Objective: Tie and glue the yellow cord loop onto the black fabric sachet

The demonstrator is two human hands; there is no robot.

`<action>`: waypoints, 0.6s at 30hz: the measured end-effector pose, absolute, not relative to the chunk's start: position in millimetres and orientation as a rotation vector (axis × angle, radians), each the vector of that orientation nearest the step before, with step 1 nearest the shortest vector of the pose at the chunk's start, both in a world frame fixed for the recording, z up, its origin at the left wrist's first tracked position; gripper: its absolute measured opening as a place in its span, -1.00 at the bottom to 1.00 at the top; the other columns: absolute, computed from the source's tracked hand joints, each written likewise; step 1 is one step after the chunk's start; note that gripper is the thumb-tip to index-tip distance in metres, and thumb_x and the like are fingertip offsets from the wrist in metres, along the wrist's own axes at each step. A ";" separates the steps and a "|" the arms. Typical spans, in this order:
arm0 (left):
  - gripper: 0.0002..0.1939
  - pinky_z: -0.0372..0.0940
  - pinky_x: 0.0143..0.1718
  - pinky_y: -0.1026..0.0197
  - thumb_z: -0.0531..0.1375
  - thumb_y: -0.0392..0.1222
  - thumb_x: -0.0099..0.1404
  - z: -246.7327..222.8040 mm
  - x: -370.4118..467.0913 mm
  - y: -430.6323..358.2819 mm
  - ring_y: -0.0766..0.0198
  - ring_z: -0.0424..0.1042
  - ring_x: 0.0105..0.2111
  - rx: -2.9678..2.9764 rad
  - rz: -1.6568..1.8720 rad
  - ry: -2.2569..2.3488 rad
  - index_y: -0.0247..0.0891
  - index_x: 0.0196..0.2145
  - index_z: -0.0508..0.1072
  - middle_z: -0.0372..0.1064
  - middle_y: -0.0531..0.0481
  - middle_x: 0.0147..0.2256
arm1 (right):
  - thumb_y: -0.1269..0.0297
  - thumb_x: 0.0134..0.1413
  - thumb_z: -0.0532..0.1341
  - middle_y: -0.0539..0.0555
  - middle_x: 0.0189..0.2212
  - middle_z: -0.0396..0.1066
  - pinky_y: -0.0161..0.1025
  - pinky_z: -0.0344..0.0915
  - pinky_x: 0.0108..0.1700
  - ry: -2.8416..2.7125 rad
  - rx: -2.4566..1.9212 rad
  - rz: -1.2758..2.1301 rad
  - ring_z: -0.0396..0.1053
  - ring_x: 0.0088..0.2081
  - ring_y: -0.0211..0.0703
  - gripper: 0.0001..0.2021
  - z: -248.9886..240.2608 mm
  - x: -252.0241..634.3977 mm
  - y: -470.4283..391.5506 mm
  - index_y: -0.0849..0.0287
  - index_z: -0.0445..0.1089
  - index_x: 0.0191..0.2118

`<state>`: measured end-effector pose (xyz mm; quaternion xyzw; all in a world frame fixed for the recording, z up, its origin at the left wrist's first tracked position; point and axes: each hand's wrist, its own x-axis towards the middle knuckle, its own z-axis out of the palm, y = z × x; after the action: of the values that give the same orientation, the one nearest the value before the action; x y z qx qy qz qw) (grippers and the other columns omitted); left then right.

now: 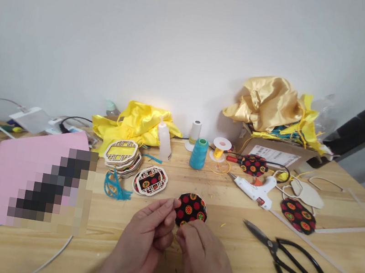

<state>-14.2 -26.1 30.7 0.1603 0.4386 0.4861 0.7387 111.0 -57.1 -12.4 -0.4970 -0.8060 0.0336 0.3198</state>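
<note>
A dark, scalloped fabric piece (194, 205) with red dots and orange-and-green flowers is at my fingertips, just above the wooden table. My left hand (148, 232) pinches its left edge between thumb and forefinger. At its lower edge, the fingers of my right hand (204, 250) are pressed together, their tips partly hidden. Beyond my left hand lies a pale lattice frame (151, 181) over matching fabric. To the right, large black-handled scissors (272, 247) lie with their tips pointing away, and a white glue gun (257, 190) rests farther back.
Behind are a stack of lattice frames (121, 152), teal tassel cord (115, 186), a plastic bottle (165, 143), a teal thread cone (198, 154) and a yellow thread spool (221, 149). A cardboard box (276, 153) holds satin cloth. Pink sheet (38, 150) lies left; another patterned piece (298, 216) right.
</note>
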 end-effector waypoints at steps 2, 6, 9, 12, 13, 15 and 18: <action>-0.81 -0.22 -0.71 0.43 0.26 -0.17 0.09 31.1 -13.3 -26.3 0.56 -0.13 -0.69 0.380 1.079 0.979 -0.39 -0.39 0.46 0.06 0.19 -0.66 | 0.47 0.14 -0.02 0.04 -0.50 0.31 -0.32 0.23 -0.47 -2.063 -1.289 0.231 0.29 -0.48 -0.21 -0.83 -4.2 113.8 -53.6 0.17 0.26 -0.40; -0.81 -0.19 -0.70 0.43 0.28 -0.18 0.07 31.9 -11.1 -28.5 0.55 -0.10 -0.68 0.443 1.086 0.991 -0.38 -0.40 0.47 0.09 0.18 -0.66 | 0.45 0.07 0.06 0.14 -0.28 0.37 -0.22 0.33 -0.23 -1.790 -1.286 0.510 0.34 -0.24 -0.14 -0.84 16.0 121.8 -42.7 0.22 0.31 -0.21; -0.83 -0.18 -0.69 0.43 0.26 -0.17 0.09 32.0 -9.5 -32.0 0.55 -0.11 -0.68 0.502 1.060 1.001 -0.37 -0.42 0.47 0.08 0.18 -0.66 | 0.42 0.02 0.14 0.11 -0.24 0.38 -0.21 0.33 -0.20 -1.573 -1.294 0.817 0.35 -0.24 -0.17 -0.77 26.3 124.2 -34.5 0.19 0.33 -0.15; -0.83 -0.17 -0.69 0.42 0.26 -0.16 0.09 32.4 -8.1 -34.6 0.53 -0.10 -0.69 0.556 1.036 1.023 -0.35 -0.46 0.46 0.08 0.19 -0.69 | 0.40 -0.08 0.23 0.05 -0.32 0.38 -0.26 0.34 -0.30 -1.411 -1.248 1.118 0.35 -0.33 -0.22 -0.74 29.1 121.1 -29.3 0.16 0.39 -0.18; -0.83 -0.17 -0.69 0.41 0.26 -0.16 0.09 32.8 -7.8 -35.0 0.53 -0.10 -0.69 0.569 1.029 1.031 -0.35 -0.48 0.45 0.07 0.19 -0.70 | 0.41 -0.11 0.25 0.04 -0.35 0.37 -0.27 0.33 -0.32 -1.376 -1.213 1.158 0.35 -0.34 -0.22 -0.76 28.9 119.5 -28.3 0.16 0.42 -0.22; -0.82 -0.17 -0.70 0.41 0.27 -0.16 0.07 33.7 -7.4 -35.2 0.52 -0.09 -0.69 0.602 1.015 1.040 -0.35 -0.53 0.44 0.06 0.19 -0.70 | 0.42 -0.12 0.25 0.02 -0.40 0.36 -0.28 0.31 -0.33 -1.348 -1.150 1.159 0.34 -0.35 -0.23 -0.85 28.1 116.9 -26.8 0.16 0.48 -0.33; -0.79 -0.18 -0.70 0.40 0.28 -0.15 0.05 35.0 -7.4 -35.5 0.52 -0.09 -0.70 0.668 1.000 1.064 -0.35 -0.59 0.42 0.04 0.19 -0.71 | 0.44 -0.07 0.22 0.00 -0.49 0.35 -0.32 0.27 -0.34 -1.390 -1.143 1.078 0.33 -0.38 -0.26 -0.91 28.9 117.0 -24.3 0.17 0.48 -0.46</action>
<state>-7.4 -35.5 35.0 0.2994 0.4768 0.4479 0.6945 117.0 -24.3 28.9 -0.4723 -0.5745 0.4455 0.4984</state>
